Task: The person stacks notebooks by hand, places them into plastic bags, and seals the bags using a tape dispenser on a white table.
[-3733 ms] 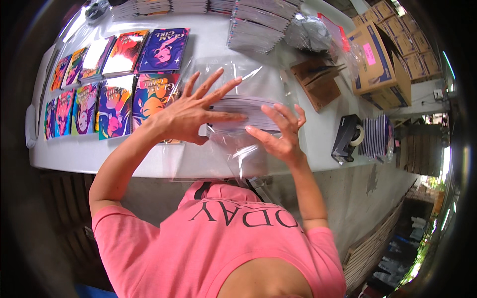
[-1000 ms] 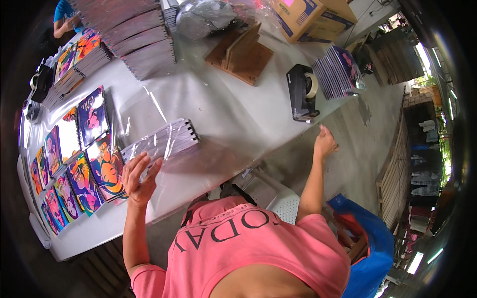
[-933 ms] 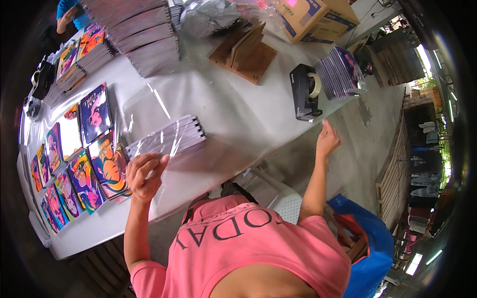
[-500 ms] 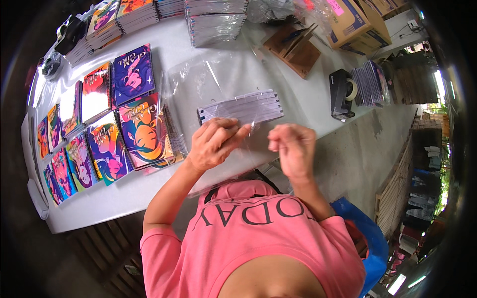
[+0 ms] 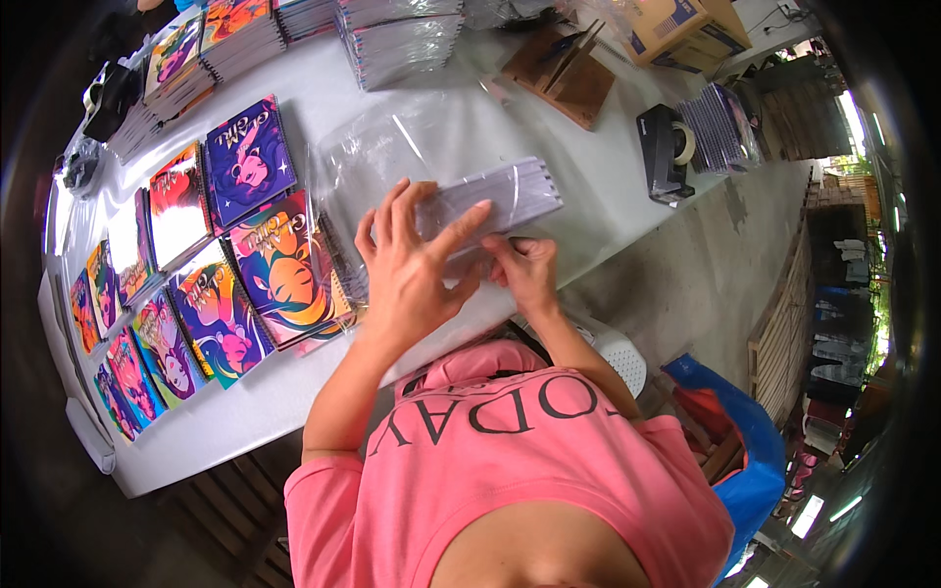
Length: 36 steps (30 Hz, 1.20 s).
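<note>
A bundle of notebooks [image 5: 515,191] in clear plastic film lies on the white table in front of me, its layered page edges showing. My left hand [image 5: 407,269] is spread over the bundle's left end, with thumb and fingers apart. At the near side of the bundle, my right hand [image 5: 529,276] is closed in a pinch; what sits between its fingertips is too small to make out. Loose clear film [image 5: 368,147] spreads over the table just beyond my left hand.
Rows of colourful spiral notebooks [image 5: 250,157] cover the table's left side. Tall notebook stacks [image 5: 397,44] stand at the back. A black tape dispenser [image 5: 664,157] is on the right, near a wooden stand [image 5: 559,73] and a cardboard box [image 5: 676,29]. A blue bag [image 5: 755,421] is beside me.
My right hand has come down and left to the bundle's near side. My left hand has uncurled and spread over the bundle. The whole view has shifted slightly.
</note>
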Available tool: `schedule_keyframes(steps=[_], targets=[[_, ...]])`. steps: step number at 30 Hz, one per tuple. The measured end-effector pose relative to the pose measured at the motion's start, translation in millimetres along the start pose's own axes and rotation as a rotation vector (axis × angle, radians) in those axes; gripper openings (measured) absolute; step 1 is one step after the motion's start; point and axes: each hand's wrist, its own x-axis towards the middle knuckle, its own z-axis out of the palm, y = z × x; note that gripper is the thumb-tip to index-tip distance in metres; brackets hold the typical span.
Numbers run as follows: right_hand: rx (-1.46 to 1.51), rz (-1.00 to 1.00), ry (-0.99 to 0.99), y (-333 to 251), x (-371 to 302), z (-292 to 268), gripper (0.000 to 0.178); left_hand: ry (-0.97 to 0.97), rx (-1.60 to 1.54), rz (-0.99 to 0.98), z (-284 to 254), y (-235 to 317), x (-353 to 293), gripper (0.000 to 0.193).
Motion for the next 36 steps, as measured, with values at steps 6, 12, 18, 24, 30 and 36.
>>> schedule_keyframes(steps=[6,12,18,24,30,36], targets=[[-0.252,0.241,0.173,80.8,-20.1,-50.6,0.048,0.218,-0.845,-0.523,7.5,-46.2,-8.1,0.06],[0.595,0.066,0.157,7.9,43.0,-33.8,0.05,0.053,-1.569,-0.998,83.3,-55.9,-37.6,0.061],[0.708,-0.617,-0.396,-37.0,70.3,-92.5,0.074,0.349,-1.605,-0.599,60.7,43.6,18.7,0.067],[0.604,-1.071,-0.268,-94.2,92.2,-245.4,0.085,-0.02,-1.86,-0.949,125.4,125.5,125.9,0.043],[0.173,-0.883,0.395,-76.7,83.3,-440.8,0.073,-0.303,-2.046,-0.8,253.4,259.9,259.4,0.041],[0.153,-0.503,0.585,-18.4,55.4,-540.7,0.049,-0.637,-2.21,-0.475,384.6,362.8,387.9,0.053]])
